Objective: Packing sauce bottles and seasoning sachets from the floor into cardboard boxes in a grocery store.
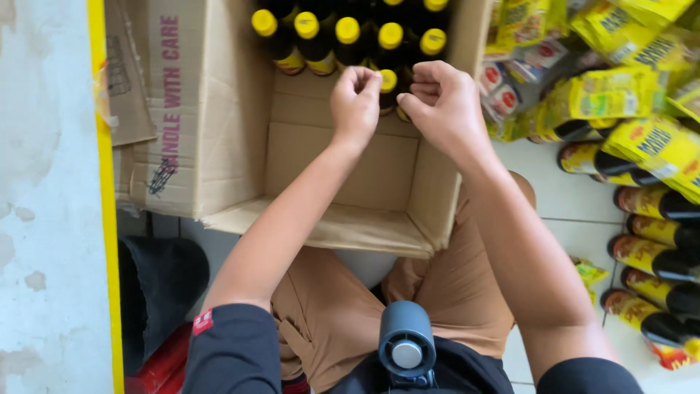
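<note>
1. Bottle (389, 80) with a yellow cap stands at the front of the rows in the cardboard box (343, 168), directly under both grips.
2. Left hand (355, 102) is closed, fingertips pinched at the cap; right hand (445, 102) is curled shut just beside it, fingers on the same bottle top.
3. Judging from this, a straight upward pull with both grips steady would keep neighbouring bottles (343, 36) upright.
4. Beyond the right grip, outside the box wall, lie yellow sachet packs (620, 95) and more dark bottles (656, 255) on the tiled floor (561, 197).
</note>
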